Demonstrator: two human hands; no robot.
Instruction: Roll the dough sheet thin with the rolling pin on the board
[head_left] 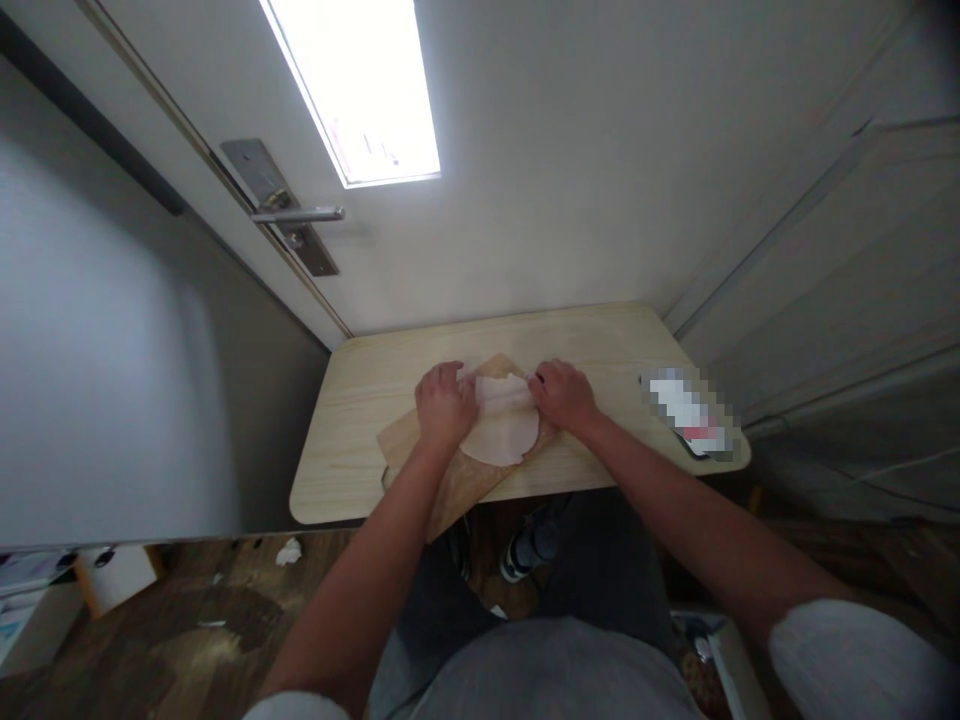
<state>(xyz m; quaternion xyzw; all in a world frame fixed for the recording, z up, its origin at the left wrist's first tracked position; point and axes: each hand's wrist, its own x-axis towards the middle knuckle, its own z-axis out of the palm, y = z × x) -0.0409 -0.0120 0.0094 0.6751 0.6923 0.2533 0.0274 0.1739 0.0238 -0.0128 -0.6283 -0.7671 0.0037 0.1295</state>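
Observation:
On the wooden table a thin, pale, roundish sheet [501,435] lies over brown paper [465,490]; it looks like a flatbread or wrapper, but I cannot tell which. Its far part seems folded over, with an uneven edge. My left hand [446,405] has its fingers curled over the sheet's far left edge. At the far right edge, my right hand [564,393] is closed in a pinch on the sheet. Both fingertips are partly hidden. One corner of the brown paper hangs past the table's near edge, beside my left forearm.
The table [337,420] stands against a pale door with a metal handle [300,214] and a bright window pane [367,90]. A blurred-out phone [686,410] lies at the table's right end. Below, crumpled white paper [289,551] lies on the floor.

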